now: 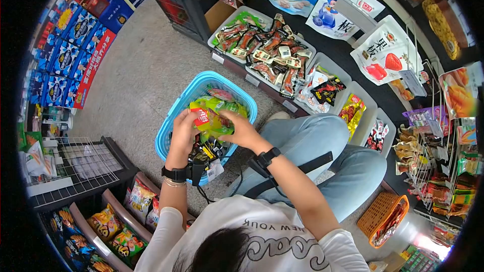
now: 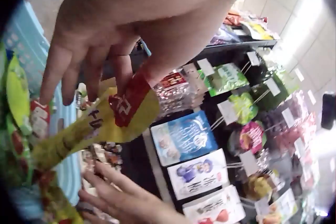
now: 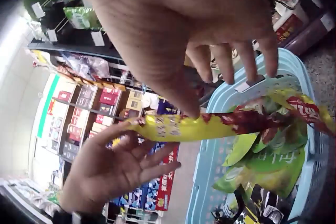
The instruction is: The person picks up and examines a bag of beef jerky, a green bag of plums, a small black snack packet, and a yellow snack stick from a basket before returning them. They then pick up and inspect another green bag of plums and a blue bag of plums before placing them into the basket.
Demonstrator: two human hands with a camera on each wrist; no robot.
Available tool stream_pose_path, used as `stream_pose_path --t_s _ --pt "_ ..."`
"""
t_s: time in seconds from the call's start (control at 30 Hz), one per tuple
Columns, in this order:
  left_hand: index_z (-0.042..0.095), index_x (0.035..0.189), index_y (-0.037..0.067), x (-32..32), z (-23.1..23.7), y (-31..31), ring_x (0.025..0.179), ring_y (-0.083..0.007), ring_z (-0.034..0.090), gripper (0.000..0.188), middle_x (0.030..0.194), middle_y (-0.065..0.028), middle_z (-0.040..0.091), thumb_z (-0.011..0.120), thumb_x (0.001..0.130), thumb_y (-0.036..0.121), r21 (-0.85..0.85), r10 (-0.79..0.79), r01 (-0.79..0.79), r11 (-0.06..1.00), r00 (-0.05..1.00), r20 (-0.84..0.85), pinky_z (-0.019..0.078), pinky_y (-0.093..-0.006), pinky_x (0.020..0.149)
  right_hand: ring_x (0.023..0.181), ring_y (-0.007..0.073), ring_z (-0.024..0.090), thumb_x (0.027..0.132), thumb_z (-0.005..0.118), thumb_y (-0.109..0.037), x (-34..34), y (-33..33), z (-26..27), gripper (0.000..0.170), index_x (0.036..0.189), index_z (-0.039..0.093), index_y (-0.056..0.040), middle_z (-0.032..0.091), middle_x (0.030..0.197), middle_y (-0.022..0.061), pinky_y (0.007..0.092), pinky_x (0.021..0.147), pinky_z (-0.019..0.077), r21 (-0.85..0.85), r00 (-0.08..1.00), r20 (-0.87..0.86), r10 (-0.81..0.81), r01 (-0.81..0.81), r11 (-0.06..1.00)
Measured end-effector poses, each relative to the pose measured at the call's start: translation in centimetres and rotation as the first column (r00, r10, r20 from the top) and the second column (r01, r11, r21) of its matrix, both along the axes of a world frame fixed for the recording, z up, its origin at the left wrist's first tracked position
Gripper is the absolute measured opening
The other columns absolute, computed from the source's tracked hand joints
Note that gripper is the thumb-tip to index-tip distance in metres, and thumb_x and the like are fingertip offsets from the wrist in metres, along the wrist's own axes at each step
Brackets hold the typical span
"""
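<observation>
A yellow snack packet (image 3: 184,128) with a red corner is held over the blue basket (image 1: 166,123). My left hand (image 1: 184,130) pinches the packet by its red end, thumb on top; its other fingers are spread in the left wrist view. On the packet's other side is my right hand (image 1: 243,130), its thumb right at the packet's edge and its fingers loosely extended. Inside the basket lie green packets (image 3: 273,169), a red-and-yellow packet (image 3: 304,109) and black-and-yellow packets (image 3: 257,205).
Grey bins (image 1: 266,14) of small wrapped snacks line the shelf ahead and right, below hanging pouches (image 1: 335,12). Snack bags (image 1: 106,221) fill the lower-left shelf. An orange basket (image 1: 375,216) stands at right. Blue boxes (image 1: 65,58) are stacked at far left.
</observation>
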State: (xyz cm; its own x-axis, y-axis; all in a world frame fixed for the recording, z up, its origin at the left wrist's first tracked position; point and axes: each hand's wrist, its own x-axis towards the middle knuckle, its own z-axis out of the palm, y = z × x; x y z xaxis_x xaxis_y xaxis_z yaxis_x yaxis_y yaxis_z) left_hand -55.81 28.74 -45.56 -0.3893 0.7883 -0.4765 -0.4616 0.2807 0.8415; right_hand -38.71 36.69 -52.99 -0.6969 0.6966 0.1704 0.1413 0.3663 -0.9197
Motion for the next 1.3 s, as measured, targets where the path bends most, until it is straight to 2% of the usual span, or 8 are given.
stream_pose_path --t_s 0.2,0.27,0.37,0.43,0.73,0.9,1.1,1.3 --pt "0.057 0.108 0.0 2.3 3.9 1.1 0.108 -0.0216 0.056 0.027 0.115 -0.0133 0.058 0.054 0.093 0.023 0.238 -0.006 -0.007 0.971 0.999 0.051 0.0473 -0.039 0.089 0.095 0.0288 0.063 0.081 0.066 -0.017 -0.5 0.1 2.0 0.046 0.12 0.051 0.0019 0.063 0.106 0.0186 0.0355 0.08 0.0496 -0.148 0.999 -0.029 0.024 -0.028 0.989" --pt "0.055 0.113 0.0 2.9 3.6 1.3 0.112 -0.0229 0.053 0.032 0.12 -0.0151 0.055 0.057 0.092 0.024 0.302 -0.001 0.001 0.953 1.0 0.001 0.0459 -0.0383 0.091 0.093 0.0254 0.064 0.087 0.059 -0.017 -0.2 0.3 2.4 0.039 0.12 0.05 0.0025 0.062 0.107 0.0152 0.0335 0.077 0.0511 -0.49 0.979 -0.201 -0.045 -0.06 0.87" --pt "0.053 0.118 -0.001 2.7 1.3 1.2 0.111 -0.0228 0.054 0.038 0.124 -0.0159 0.053 0.063 0.089 0.021 0.043 -0.105 0.184 0.982 0.718 -0.689 0.0441 -0.0361 0.093 0.092 0.0193 0.064 0.096 0.045 -0.017 1.0 1.6 2.6 0.032 0.121 0.049 0.0021 0.06 0.112 0.0104 0.0308 0.073 0.0545 -0.765 0.943 -0.285 -0.171 -0.116 0.633" --pt "0.054 0.117 -0.003 3.1 0.1 0.9 0.108 -0.0207 0.055 0.038 0.122 -0.0152 0.054 0.066 0.086 0.016 0.026 -0.219 0.267 0.963 0.84 -0.496 0.0445 -0.034 0.092 0.089 0.0166 0.064 0.096 0.046 -0.017 2.4 2.4 4.1 0.03 0.12 0.051 0.0002 0.062 0.109 0.0099 0.0293 0.071 0.055 -0.818 0.912 -0.313 -0.267 -0.116 0.563" --pt "0.059 0.103 -0.002 6.8 -3.1 1.0 0.085 -0.0085 0.058 0.022 0.095 -0.0034 0.063 0.066 0.084 0.006 0.053 -0.348 0.363 0.93 0.92 -0.182 0.0465 -0.0233 0.075 0.089 0.0128 0.064 0.094 0.054 -0.018 6.1 3.1 3.3 0.028 0.117 0.055 -0.0022 0.065 0.104 0.0058 0.0276 0.073 0.0527 -0.761 0.936 -0.24 -0.257 -0.017 0.649" --pt "0.057 0.106 -0.002 6.7 -3.5 1.3 0.088 -0.0098 0.057 0.023 0.097 -0.0046 0.062 0.063 0.086 0.006 0.018 -0.358 0.375 0.927 0.897 -0.26 0.0458 -0.0245 0.078 0.086 0.014 0.064 0.089 0.058 -0.007 5.9 2.5 3.5 0.031 0.118 0.051 0.0014 0.064 0.104 0.0087 0.0264 0.068 0.0538 -0.792 0.903 -0.283 -0.324 -0.029 0.61" --pt "0.057 0.111 -0.001 8.2 -2.8 2.3 0.092 -0.0113 0.056 0.028 0.104 -0.006 0.061 0.064 0.086 0.01 0.175 -0.149 0.287 0.942 0.824 -0.546 0.0456 -0.0283 0.082 0.092 0.0161 0.062 0.081 0.062 -0.001 4.6 1.2 3.5 0.041 0.12 0.05 0.0003 0.063 0.106 0.0103 0.027 0.068 0.0533 -0.389 0.918 -0.249 -0.308 0.196 0.9" --pt "0.054 0.117 0.001 8.9 -1.4 3.6 0.09 -0.0114 0.058 0.032 0.103 -0.0048 0.061 0.056 0.093 0.021 0.153 -0.142 0.161 0.975 0.981 -0.128 0.0468 -0.0274 0.081 0.098 0.0158 0.058 0.079 0.067 -0.002 5.2 0.5 6.1 0.045 0.122 0.054 -0.0061 0.057 0.109 0.0074 0.0276 0.076 0.0507 -0.381 0.966 -0.159 -0.205 0.131 0.915"
